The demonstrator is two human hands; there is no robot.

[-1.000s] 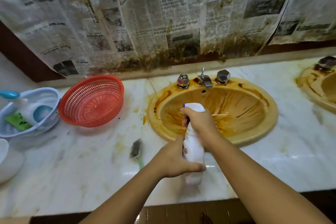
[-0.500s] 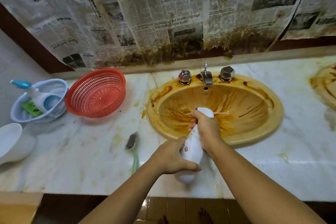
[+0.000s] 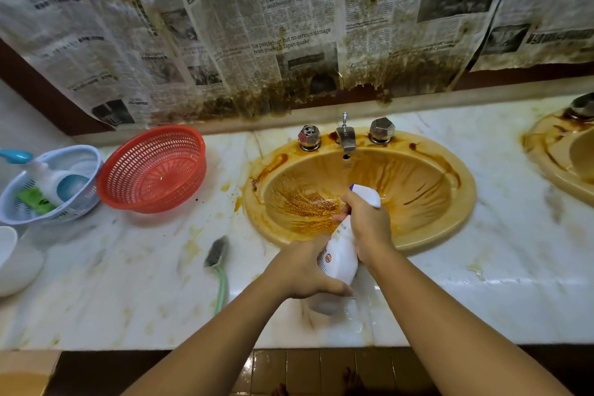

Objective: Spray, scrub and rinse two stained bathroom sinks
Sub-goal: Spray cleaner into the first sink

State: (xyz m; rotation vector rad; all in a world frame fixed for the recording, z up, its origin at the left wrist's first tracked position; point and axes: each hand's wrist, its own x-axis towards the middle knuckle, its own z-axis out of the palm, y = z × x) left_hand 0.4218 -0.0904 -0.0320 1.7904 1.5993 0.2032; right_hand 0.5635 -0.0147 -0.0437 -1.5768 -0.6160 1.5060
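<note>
One fresh patch of droplets [image 3: 308,204] now beads the stained sink [image 3: 450,235]: spraying is underway. The right hand [image 3: 366,225] grips the spray bottle [image 3: 340,254] at its neck, the left hand [image 3: 305,270] its body.

Brown-streaked yellow sink [image 3: 427,202], red basket [image 3: 151,170]

A red basket [image 3: 151,170] sat on the marble counter [image 3: 128,283]; just left of it stood a pale blue basket [image 3: 84,204]; stained newspapers [image 3: 257,26] hung behind it.

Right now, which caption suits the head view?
The left hand and right hand grip a white spray bottle over the stained sink.
</note>
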